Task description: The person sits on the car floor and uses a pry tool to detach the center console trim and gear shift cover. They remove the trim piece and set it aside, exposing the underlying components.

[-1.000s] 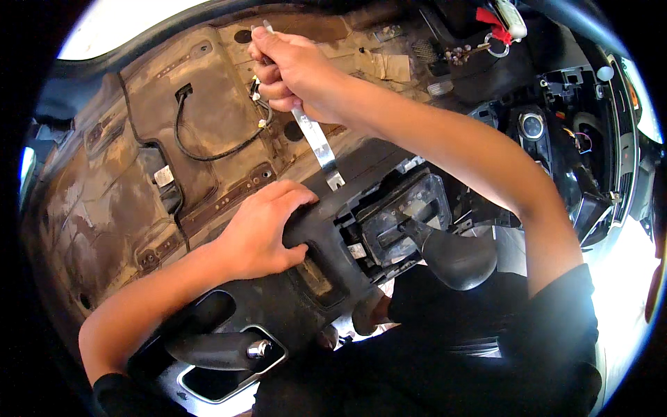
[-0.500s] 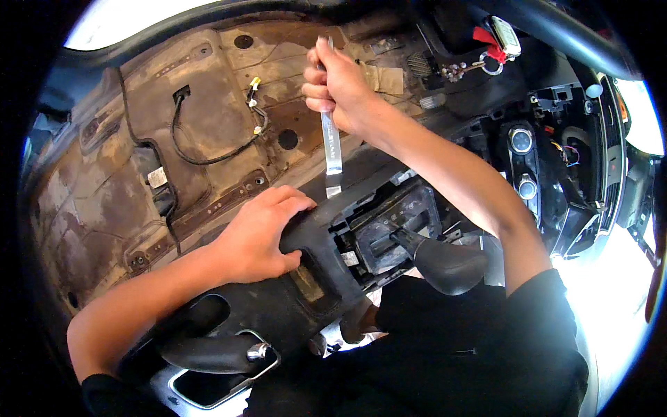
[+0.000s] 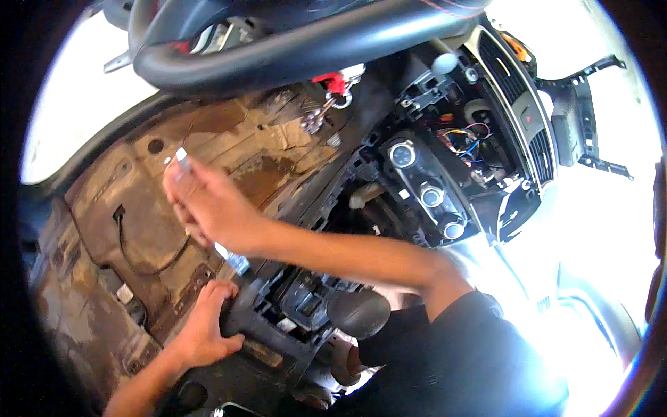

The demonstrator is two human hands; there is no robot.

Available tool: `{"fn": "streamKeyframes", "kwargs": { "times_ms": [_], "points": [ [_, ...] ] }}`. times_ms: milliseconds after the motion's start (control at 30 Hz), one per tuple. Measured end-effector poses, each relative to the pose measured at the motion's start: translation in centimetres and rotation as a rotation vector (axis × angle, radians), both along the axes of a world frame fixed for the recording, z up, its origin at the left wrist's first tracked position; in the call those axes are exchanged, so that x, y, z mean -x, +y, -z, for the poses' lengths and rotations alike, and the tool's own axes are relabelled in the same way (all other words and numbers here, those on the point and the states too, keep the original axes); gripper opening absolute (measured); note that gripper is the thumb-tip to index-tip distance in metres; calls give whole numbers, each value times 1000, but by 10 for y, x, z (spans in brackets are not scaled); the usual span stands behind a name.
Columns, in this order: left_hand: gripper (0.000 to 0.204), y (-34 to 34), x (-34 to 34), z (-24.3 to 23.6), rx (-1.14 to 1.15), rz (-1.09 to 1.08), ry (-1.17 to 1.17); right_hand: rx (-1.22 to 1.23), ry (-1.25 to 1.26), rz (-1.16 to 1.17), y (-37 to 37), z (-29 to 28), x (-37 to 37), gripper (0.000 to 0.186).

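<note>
My right hand is wrapped round a flat silver pry bar. The bar's upper tip sticks out past my thumb, and its lower end slants down to the far side edge of the black centre console. How far that end sits against or under the edge I cannot tell. Beside it, my left hand grips the console's side, fingers over the far edge and thumb on the near side by a small recess. The gear lever rises to the right, its surround opened up with the mechanism showing.
A steering wheel crosses the top. Keys with a red ribbon hang beneath it. Stained floor lining with a black cable lies left. At right are a knobbed control panel and loose coloured wires in the opened dashboard.
The view has swung, bringing in the steering wheel and more dashboard. The pry bar now leans more, still in my right hand. My left hand keeps its place on the console.
</note>
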State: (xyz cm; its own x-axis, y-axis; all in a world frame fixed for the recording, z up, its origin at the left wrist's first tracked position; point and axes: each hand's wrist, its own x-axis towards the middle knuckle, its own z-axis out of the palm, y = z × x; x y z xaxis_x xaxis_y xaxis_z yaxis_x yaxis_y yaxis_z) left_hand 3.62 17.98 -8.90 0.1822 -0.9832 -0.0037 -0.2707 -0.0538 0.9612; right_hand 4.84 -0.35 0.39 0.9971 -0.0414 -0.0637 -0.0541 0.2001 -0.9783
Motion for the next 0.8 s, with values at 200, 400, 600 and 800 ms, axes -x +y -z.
{"fn": "streamKeyframes", "kwargs": {
  "times_ms": [200,400,600,800],
  "points": [
    [79,2,11,-16,-71,-218,292,31,-87,38,0,0,2,39],
    [80,5,0,-10,17,-44,-171,87,-43,28,9,-7,1,37],
    [71,0,1,-8,24,-87,-124,7,246,122,-13,27,-36,37],
    [67,8,5,-6,12,-150,-189,78,77,550,-99,39,-109,40]
  ]
}}
